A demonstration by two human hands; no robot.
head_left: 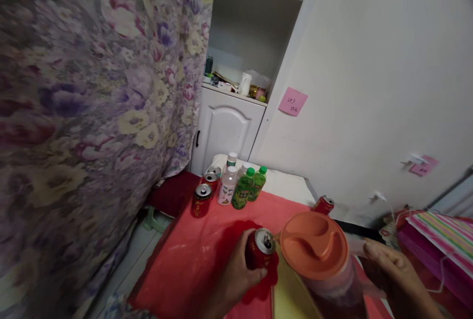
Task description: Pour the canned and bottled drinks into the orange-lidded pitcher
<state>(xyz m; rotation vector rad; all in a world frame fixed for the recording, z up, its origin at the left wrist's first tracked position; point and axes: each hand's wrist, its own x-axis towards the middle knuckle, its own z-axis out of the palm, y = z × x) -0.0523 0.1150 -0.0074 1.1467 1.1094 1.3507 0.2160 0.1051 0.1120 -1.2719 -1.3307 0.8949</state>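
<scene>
My left hand is wrapped round a dark red drink can whose top faces up, its tab raised. The can is over a red scalloped mat on the table. At the right, my right hand grips the handle of a clear pitcher with an orange lid. Dark liquid shows low in the pitcher. Its spout side is close beside the can. A yellow board or tray lies between them, partly hidden by the pitcher.
Red cans, a pink-labelled bottle and green bottles stand in a group at the table's far left. Another red can is behind the pitcher. A floral curtain hangs left; a white cabinet and wall stand behind.
</scene>
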